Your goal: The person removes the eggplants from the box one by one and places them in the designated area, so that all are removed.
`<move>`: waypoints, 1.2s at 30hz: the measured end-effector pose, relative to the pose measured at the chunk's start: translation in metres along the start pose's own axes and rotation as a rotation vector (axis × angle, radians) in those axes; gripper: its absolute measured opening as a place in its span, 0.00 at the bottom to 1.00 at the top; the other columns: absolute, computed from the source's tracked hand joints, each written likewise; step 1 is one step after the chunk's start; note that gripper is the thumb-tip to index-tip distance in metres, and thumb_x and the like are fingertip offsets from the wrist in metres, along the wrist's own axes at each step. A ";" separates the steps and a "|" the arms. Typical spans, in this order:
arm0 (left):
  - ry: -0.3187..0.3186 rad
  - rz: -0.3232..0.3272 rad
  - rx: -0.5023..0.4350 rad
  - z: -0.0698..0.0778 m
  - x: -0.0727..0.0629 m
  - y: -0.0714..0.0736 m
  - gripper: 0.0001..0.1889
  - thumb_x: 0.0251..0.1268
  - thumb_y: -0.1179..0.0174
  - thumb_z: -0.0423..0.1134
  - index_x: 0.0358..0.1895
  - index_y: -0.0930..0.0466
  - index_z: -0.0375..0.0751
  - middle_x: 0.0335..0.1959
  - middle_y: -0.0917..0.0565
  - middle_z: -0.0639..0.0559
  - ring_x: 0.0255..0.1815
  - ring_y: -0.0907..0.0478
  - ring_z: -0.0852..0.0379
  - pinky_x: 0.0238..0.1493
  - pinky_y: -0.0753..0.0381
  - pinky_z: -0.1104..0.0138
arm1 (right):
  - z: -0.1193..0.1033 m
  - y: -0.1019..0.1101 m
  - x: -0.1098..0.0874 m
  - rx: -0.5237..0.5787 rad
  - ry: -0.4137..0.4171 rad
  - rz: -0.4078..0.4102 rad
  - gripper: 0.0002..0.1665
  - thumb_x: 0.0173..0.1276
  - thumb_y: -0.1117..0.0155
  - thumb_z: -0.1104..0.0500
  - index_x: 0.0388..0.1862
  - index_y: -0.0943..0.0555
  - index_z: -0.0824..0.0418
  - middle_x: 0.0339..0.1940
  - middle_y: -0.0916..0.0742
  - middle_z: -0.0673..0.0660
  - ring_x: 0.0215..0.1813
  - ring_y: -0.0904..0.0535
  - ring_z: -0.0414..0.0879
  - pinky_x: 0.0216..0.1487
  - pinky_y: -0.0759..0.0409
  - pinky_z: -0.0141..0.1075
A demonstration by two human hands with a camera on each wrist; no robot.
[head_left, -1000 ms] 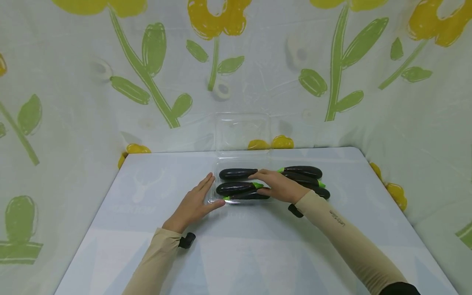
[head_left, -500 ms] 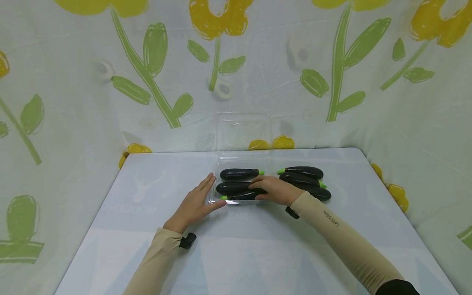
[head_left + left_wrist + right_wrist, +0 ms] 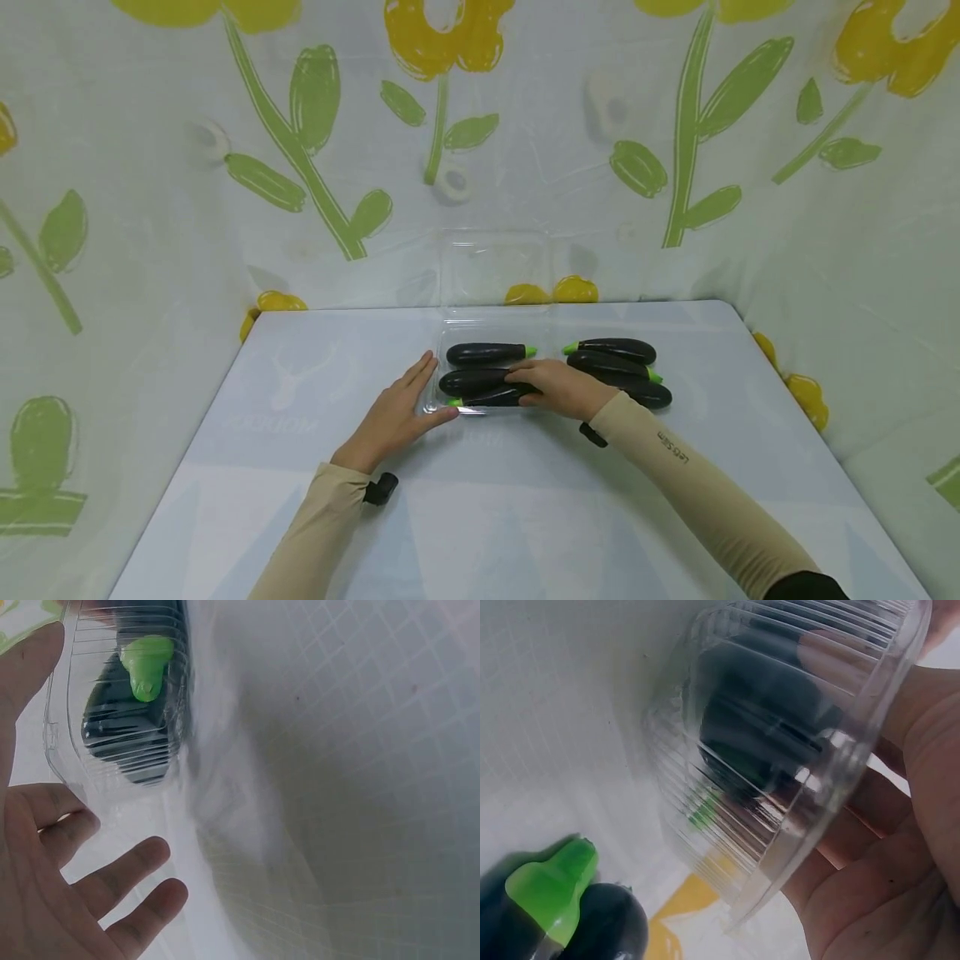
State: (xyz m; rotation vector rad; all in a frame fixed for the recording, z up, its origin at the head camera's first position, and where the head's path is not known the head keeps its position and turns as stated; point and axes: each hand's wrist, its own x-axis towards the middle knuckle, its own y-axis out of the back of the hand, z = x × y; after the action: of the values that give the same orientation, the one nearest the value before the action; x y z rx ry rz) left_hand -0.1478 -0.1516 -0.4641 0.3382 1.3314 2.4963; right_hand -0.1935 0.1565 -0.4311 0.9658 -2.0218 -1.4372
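Observation:
A clear plastic clamshell box [image 3: 441, 333] stands at the back of the table with its lid raised. Inside lie three dark eggplants with green stems: a back eggplant [image 3: 483, 354], a middle eggplant [image 3: 468, 383] and a front eggplant [image 3: 491, 397]. My right hand [image 3: 562, 387] reaches over the box's right side, its fingers and thumb around the right end of the front eggplant. The fingers also cover the middle eggplant's stem end. Spread along the box's left side, my left hand [image 3: 397, 412] has straight fingers, with its thumb at the near left corner.
Right of the box, several eggplants [image 3: 615, 346] lie on the white table [image 3: 480, 517], partly behind my right hand and forearm. The raised lid [image 3: 495, 267] leans up toward a flower-printed curtain [image 3: 540, 167] behind the table.
My right hand has moved nearer, from the back eggplant's stem to the middle and front eggplants. The front eggplant has shifted slightly left. My left hand stays in place.

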 end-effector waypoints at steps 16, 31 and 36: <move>0.012 -0.008 -0.004 -0.002 0.001 -0.001 0.54 0.61 0.42 0.73 0.83 0.50 0.45 0.83 0.52 0.55 0.81 0.48 0.45 0.74 0.41 0.42 | -0.006 0.011 -0.013 -0.023 -0.019 0.079 0.26 0.70 0.30 0.61 0.66 0.21 0.62 0.64 0.17 0.58 0.66 0.22 0.53 0.64 0.22 0.45; -0.005 -0.001 0.005 -0.001 0.000 -0.001 0.53 0.63 0.41 0.71 0.82 0.49 0.44 0.83 0.52 0.55 0.80 0.47 0.45 0.74 0.40 0.41 | -0.006 0.019 -0.027 -0.057 -0.011 0.185 0.27 0.67 0.27 0.60 0.64 0.20 0.62 0.59 0.15 0.57 0.60 0.18 0.52 0.58 0.18 0.43; -0.007 0.004 0.011 -0.001 0.001 -0.001 0.53 0.63 0.41 0.71 0.82 0.49 0.43 0.83 0.51 0.53 0.80 0.46 0.45 0.73 0.40 0.40 | -0.006 0.022 -0.032 -0.062 -0.008 0.223 0.28 0.66 0.26 0.60 0.65 0.20 0.60 0.59 0.15 0.57 0.60 0.18 0.52 0.58 0.18 0.43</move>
State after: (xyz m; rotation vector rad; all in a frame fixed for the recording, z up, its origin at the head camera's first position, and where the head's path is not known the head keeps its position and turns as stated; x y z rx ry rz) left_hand -0.1489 -0.1515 -0.4650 0.3523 1.3435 2.4891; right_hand -0.1744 0.1820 -0.4072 0.6854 -2.0066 -1.3757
